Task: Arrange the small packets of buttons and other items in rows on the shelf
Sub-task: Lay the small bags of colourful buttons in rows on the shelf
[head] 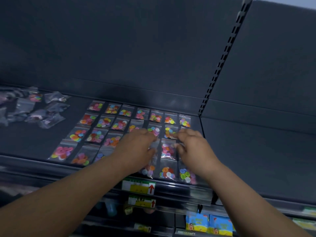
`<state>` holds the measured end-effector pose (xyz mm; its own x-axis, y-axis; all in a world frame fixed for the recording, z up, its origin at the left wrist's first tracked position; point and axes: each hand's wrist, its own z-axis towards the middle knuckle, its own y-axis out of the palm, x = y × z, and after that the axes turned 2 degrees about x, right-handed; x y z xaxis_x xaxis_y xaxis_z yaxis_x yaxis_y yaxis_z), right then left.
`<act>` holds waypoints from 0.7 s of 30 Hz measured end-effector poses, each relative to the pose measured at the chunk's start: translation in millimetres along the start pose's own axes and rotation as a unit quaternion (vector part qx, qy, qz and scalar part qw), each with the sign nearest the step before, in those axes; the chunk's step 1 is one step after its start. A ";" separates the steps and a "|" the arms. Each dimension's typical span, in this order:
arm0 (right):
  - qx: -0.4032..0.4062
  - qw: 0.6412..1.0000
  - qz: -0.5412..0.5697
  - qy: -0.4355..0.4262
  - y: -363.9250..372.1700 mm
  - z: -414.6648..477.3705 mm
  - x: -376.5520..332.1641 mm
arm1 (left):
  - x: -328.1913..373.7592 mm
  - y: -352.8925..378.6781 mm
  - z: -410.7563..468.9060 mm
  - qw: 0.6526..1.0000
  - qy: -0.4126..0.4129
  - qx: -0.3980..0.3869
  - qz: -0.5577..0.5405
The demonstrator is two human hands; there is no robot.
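Small clear packets of coloured buttons lie in several rows on the dark shelf. My left hand is over the middle of the rows and pinches a clear button packet between fingers and thumb. My right hand is just to its right, near the shelf's right end. Its bent fingertips rest on the packets beside the packet of pink buttons. The hands hide the packets under them. A loose pile of unsorted packets lies at the back left.
A slotted upright divides this bay from the bare shelf on the right. Price tags with red arrows sit on the shelf's front rail. Blue and yellow packages stand on a lower shelf.
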<state>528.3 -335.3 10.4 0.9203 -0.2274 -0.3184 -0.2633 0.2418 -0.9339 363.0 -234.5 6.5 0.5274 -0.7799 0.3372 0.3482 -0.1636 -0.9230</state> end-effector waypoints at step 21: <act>-0.044 0.987 -0.010 -0.156 84.5 165.0 -239.1 | -249.8 -112.2 -39.9 0.987 -0.125 0.077 0.066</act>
<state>333.7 -104.8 34.4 0.9665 0.0741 -0.2458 -0.2546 0.1551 -0.9545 161.3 -45.4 18.5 0.7443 -0.6116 0.2682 0.3667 0.0387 -0.9295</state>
